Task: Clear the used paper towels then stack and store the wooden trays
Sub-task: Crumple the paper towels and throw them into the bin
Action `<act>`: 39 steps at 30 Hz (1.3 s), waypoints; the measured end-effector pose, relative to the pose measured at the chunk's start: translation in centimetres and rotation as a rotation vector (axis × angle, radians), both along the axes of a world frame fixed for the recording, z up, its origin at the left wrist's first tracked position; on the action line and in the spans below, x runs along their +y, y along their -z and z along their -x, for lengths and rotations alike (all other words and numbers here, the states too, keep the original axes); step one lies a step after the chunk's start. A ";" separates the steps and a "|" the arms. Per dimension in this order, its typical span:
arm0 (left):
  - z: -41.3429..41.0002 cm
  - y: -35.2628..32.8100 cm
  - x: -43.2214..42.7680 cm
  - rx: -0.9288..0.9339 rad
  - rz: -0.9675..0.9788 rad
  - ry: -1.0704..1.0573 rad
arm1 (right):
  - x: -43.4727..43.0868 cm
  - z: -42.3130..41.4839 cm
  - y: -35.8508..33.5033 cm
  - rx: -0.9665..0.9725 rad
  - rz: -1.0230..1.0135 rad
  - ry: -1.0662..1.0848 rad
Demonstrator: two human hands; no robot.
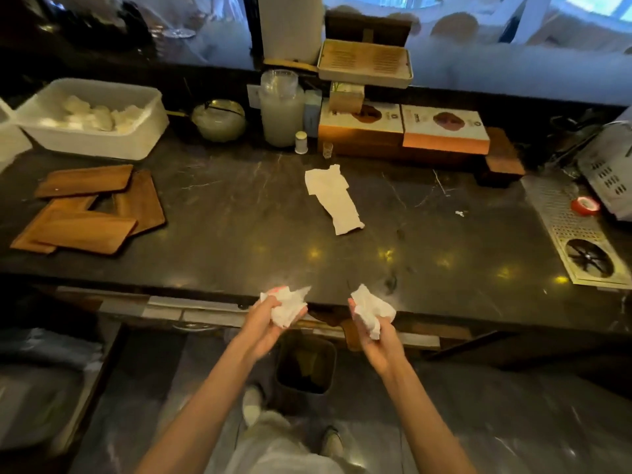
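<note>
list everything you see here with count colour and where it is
counter: one, dark marble, across the middle
wooden trays: about four, brown, overlapping at counter's left
flat paper towel: one, white, centre of counter
crumpled paper towels: two, white, one in each hand
tub: one, white, back left, holding white cloths
boxes: two, white and orange, back, right of centre
bin: one, dark, on floor below counter edge
left hand: one, grip round a crumpled towel
right hand: one, grip round the other towel
</note>
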State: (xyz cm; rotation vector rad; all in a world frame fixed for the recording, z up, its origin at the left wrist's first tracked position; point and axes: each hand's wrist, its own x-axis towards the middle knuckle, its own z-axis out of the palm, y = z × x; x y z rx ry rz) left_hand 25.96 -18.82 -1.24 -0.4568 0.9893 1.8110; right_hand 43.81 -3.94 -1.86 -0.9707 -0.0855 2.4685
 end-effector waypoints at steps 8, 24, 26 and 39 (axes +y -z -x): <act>-1.6 -1.8 -2.8 0.220 0.174 0.149 | -2.5 -1.4 -0.5 -0.193 0.067 0.020; 0.9 1.7 -10.5 -0.094 0.119 0.284 | -14.0 -2.7 1.2 -0.230 -0.033 0.053; 0.9 2.9 -10.8 -0.046 0.155 0.290 | -14.6 -3.2 2.1 -0.183 -0.012 0.119; -1.2 19.1 -6.8 0.054 0.147 0.437 | -13.1 -4.2 18.8 -0.265 0.056 0.271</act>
